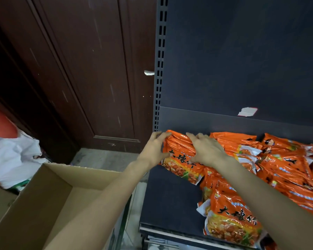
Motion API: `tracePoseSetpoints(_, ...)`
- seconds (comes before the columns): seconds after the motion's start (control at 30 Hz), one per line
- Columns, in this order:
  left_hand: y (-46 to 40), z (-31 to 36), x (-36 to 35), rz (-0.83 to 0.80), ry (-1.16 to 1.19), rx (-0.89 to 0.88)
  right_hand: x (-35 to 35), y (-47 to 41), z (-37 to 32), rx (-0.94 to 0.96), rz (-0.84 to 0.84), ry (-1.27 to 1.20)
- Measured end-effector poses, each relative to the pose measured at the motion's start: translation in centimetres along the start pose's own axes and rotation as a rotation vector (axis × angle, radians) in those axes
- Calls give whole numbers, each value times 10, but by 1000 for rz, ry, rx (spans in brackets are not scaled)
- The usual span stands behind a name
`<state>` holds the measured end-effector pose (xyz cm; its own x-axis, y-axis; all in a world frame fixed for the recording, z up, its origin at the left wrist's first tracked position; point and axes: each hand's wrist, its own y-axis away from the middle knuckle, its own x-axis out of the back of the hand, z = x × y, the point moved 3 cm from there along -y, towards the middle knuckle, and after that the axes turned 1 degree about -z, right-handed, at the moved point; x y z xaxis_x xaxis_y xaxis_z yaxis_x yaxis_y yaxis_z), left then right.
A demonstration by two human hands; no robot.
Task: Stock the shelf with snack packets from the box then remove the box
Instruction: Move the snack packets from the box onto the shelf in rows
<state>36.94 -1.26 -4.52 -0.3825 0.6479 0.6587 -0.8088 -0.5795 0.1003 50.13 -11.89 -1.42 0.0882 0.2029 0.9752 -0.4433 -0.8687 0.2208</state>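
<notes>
Two hands are on the same bundle right now, so the stocking step looks to be in hand. The left hand (154,149) has its fingers curled round the left end of a stack of orange snack packets (179,156), and the right hand (207,150) is spread over the top of that stack with its fingertips hooked over the far edge, so both are grasping it. The stack sits at the back left corner of the dark shelf (172,195), roughly 12 o'clock from where the person stands, pressed up near the back panel.

More of the same packets are heaped loosely from about 1 to 3 o'clock, some sliding toward the shelf's front lip at 4 o'clock.

The cardboard box (49,192) is down at 8 o'clock, flaps open, and what I can see of the inside looks bare, though the arm hides part of it. My guess is the next move is squaring this bundle up and tidying the loose pile, then lifting the box away.

Writing-wise, the packets carry big black Chinese characters over a photo of some glazed food. I can't make out a brand for sure. A torn white sticker (247,111) on the back panel has nothing legible.
</notes>
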Motion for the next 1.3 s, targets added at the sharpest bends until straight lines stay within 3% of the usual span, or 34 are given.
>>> tracePoseSetpoints(0.17,-8,-4,2,38,-154,-39,0,-13,-8,52,74,-15)
tracePoseSetpoints(0.3,-16,-11,11,67,-134,-18,1,-22,-8,2,204,-13)
tracePoseSetpoints(0.43,-19,-8,12,42,-62,-47,-2,-18,-5,-52,229,-34)
tracePoseSetpoints(0.6,-10,-13,20,167,-8,-38,0,0,1,-66,285,-206)
tracePoseSetpoints(0.77,-16,-15,8,12,123,100,-8,-12,-3,-69,147,-63)
tracePoseSetpoints(1.03,-27,-15,-5,-31,274,95,-8,-28,0,-116,212,92)
tracePoseSetpoints(1.1,-24,-15,-1,47,138,35,-6,-29,1,-109,203,77)
tracePoseSetpoints(1.17,-19,-8,5,143,-230,-108,-3,-26,2,-105,208,49)
tracePoseSetpoints(1.23,-17,-1,3,120,-569,-273,-4,-24,4,-87,195,67)
tracePoseSetpoints(1.3,-18,4,0,63,-745,-315,-7,-25,6,-71,178,105)
